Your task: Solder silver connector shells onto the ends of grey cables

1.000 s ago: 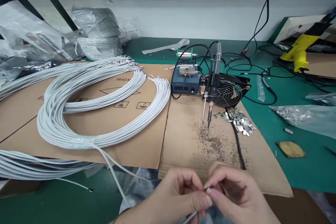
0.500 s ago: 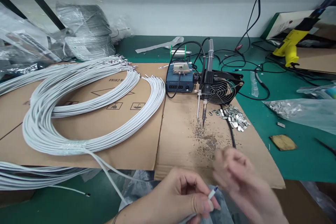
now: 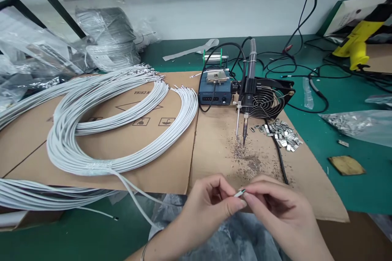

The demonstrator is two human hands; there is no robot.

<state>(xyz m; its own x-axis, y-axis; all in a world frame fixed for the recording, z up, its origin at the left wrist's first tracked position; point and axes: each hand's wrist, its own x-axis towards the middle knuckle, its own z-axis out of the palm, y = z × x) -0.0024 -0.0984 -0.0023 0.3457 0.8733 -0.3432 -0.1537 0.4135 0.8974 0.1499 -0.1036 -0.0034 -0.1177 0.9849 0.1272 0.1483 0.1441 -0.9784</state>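
Between thumb and index finger, my left hand (image 3: 211, 204) pinches a white cable (image 3: 238, 194) close to its end. My right hand (image 3: 278, 208) has its thumb and fingertips closed at that same end, where a small dark green tip shows. Whether a separate part sits in the right fingers is hidden. Both hands meet in front of the cardboard edge, above my lap. Beyond them a soldering iron (image 3: 246, 118) points down in its stand over solder specks. A pile of small metal connector shells (image 3: 286, 135) lies right of it.
Bundled white cables (image 3: 64, 147) curve over the cardboard (image 3: 171, 171) at left. A blue soldering station (image 3: 216, 96), a black fan (image 3: 263, 100) and a solder spool (image 3: 214, 58) stand behind. On the green table at right lie a sponge (image 3: 347, 164), a plastic bag (image 3: 364, 126) and a yellow tool (image 3: 355, 45).
My right hand has come left to the cable end, its fingers now closed there. My left hand has raised the cable tip slightly. The whole view has shifted a little.
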